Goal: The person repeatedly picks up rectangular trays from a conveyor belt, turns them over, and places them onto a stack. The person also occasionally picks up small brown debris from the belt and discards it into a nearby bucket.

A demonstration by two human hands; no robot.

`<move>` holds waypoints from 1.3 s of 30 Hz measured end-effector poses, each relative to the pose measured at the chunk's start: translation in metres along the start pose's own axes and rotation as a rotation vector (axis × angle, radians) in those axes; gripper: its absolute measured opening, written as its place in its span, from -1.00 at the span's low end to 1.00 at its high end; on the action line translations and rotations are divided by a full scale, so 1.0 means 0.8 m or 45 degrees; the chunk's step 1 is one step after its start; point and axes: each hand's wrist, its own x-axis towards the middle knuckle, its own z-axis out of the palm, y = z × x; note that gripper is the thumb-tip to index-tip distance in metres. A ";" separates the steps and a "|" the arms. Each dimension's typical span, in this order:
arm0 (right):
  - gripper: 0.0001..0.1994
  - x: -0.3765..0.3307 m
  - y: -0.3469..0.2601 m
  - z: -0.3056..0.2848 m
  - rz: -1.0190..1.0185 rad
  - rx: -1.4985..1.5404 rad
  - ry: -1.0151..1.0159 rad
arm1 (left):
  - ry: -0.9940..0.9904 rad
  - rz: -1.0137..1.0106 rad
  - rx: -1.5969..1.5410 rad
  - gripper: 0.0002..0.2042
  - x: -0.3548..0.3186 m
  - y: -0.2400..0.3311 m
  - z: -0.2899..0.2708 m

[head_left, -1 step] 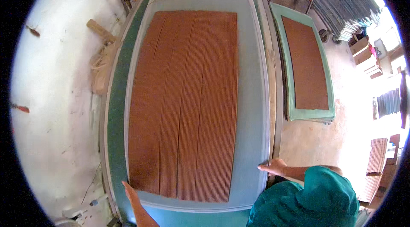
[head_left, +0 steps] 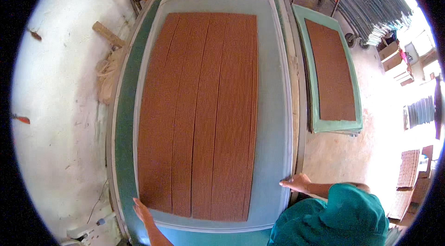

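Observation:
A large pale mesh screen (head_left: 272, 121) with a whitish rim lies on the long green table (head_left: 125, 148). Several brown, finely ribbed strips (head_left: 204, 121) rest side by side on it, with thin dark gaps between them. My left hand (head_left: 144, 213) is at the screen's near left corner, its fingers closed about the rim beside the leftmost strip. On the near right side, my right hand (head_left: 298, 183) grips the rim with the thumb on top; its other fingers are partly hidden below. Both hands are apart from the brown strips.
To the right, a stack of green-edged screens (head_left: 316, 123) bears another brown ribbed sheet (head_left: 331, 70). A tall pile of dark screens (head_left: 366, 0) stands on a wheeled rack at the far right. A white wall (head_left: 55, 84) runs along the left.
The whole view has shifted very slightly. My left hand's fingers look a little more bent; the right hand keeps its place on the rim.

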 end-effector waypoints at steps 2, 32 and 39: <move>-0.30 -0.002 -0.022 -0.041 0.034 -0.130 0.080 | 0.043 -0.104 0.301 -0.16 -0.037 0.077 0.009; -0.46 -0.174 0.386 -0.302 -0.321 0.892 0.810 | -0.158 -0.340 -0.792 -0.33 -0.709 0.054 0.087; -0.44 -0.222 0.472 -0.262 -0.259 0.858 0.844 | -0.347 -0.340 -0.787 -0.40 -0.752 -0.004 0.064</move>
